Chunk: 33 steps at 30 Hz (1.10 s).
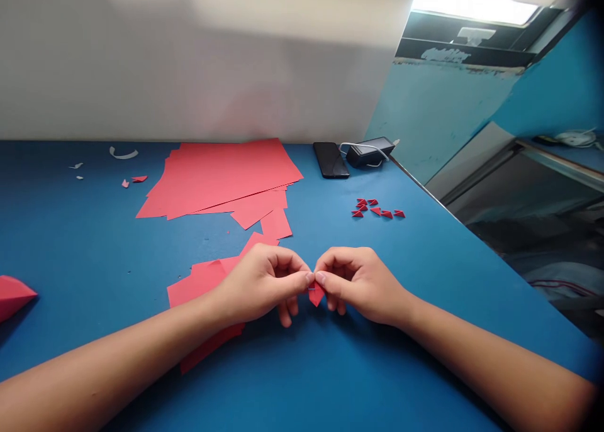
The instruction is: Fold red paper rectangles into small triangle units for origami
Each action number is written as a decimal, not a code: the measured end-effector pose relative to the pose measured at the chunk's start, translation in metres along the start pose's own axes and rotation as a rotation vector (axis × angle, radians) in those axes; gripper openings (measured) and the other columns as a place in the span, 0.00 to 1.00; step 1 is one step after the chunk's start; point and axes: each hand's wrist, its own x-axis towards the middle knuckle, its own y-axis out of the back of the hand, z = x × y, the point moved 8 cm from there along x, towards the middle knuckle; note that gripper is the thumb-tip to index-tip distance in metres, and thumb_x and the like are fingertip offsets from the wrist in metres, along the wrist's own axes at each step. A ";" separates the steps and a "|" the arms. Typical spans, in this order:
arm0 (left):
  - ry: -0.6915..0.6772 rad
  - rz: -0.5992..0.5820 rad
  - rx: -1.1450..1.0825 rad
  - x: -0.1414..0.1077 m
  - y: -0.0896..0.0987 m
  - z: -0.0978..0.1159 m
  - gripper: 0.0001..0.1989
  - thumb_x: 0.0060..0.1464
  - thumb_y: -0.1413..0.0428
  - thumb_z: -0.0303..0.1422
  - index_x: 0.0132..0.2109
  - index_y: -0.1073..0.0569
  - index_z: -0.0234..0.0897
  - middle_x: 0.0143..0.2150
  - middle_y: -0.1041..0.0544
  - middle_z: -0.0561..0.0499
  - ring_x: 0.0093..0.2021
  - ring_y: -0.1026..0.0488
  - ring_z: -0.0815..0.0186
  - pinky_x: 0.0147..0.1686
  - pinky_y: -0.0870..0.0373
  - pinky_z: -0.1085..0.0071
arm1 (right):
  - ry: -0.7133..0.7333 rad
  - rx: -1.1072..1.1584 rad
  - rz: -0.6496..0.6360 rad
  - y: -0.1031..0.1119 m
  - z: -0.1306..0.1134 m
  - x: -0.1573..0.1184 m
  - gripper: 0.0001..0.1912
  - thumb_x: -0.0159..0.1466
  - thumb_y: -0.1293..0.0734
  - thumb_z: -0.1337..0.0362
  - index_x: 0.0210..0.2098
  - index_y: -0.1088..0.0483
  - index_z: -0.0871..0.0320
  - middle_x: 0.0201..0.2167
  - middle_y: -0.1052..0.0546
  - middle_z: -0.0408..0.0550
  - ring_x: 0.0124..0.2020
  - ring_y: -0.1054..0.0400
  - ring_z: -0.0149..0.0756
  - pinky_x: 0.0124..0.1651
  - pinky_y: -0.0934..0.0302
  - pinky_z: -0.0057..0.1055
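Between the fingertips of both hands is a small folded piece of red paper [316, 295], its pointed end facing down toward me. My left hand [267, 281] pinches its upper left side with thumb and forefinger. On the upper right side, the thumb and forefinger of my right hand [361, 281] pinch it too. The fingers hide the top of the piece. Under and beside my left wrist lies a loose pile of red paper pieces [193, 284]. Several small folded red triangles [376, 211] sit to the right, beyond my right hand.
A stack of large red paper sheets [221, 174] lies at the back of the blue table [302, 388]. Right of it are a phone [330, 160] and a black box-like device [370, 152] with a white cable. A red paper shape [14, 297] is at far left, white scraps [123, 153] behind.
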 end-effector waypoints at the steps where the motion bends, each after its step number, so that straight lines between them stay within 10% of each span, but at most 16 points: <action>1: 0.009 -0.001 -0.013 0.000 0.000 0.000 0.13 0.56 0.45 0.41 0.32 0.28 0.33 0.21 0.25 0.53 0.17 0.27 0.70 0.17 0.32 0.79 | -0.002 0.012 -0.004 0.000 0.001 0.000 0.07 0.61 0.34 0.62 0.30 0.31 0.60 0.20 0.26 0.42 0.18 0.32 0.28 0.19 0.37 0.23; 33: -0.031 0.038 0.024 0.001 0.000 0.001 0.11 0.57 0.46 0.37 0.32 0.29 0.34 0.21 0.26 0.54 0.17 0.27 0.70 0.16 0.32 0.79 | -0.028 -0.007 0.022 0.000 0.003 0.000 0.06 0.61 0.35 0.65 0.29 0.30 0.60 0.20 0.25 0.43 0.18 0.32 0.28 0.19 0.37 0.22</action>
